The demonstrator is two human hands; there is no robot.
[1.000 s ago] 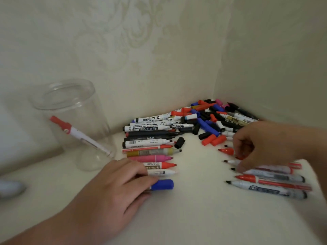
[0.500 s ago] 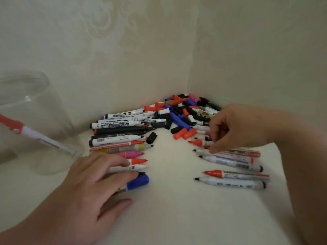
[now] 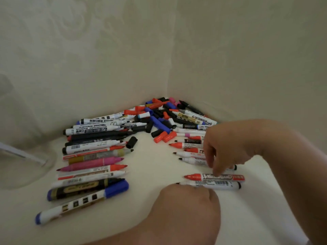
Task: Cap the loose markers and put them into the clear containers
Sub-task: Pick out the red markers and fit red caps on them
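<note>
Uncapped markers lie in two rows on the white surface: a left row (image 3: 92,163) and a right row (image 3: 192,151). Loose caps and markers are piled in the corner (image 3: 159,121). A blue-capped marker (image 3: 81,204) lies nearest at the left. My right hand (image 3: 228,145) points down, one fingertip touching the red whiteboard marker (image 3: 223,177). My left hand (image 3: 189,207) sits curled over the tip end of the white black-tipped marker (image 3: 221,184); its fingers are hidden. The clear container (image 3: 19,167) stands at the left edge with a marker inside.
Two wallpapered walls meet in a corner behind the pile. A single black cap (image 3: 131,142) lies between the two rows. Bare white surface (image 3: 150,165) runs between the rows toward me.
My left hand left the blue-capped marker and crossed to the right row's nearest white marker. My right hand moved down to the red marker. The view shifted right, pushing the container to the edge.
</note>
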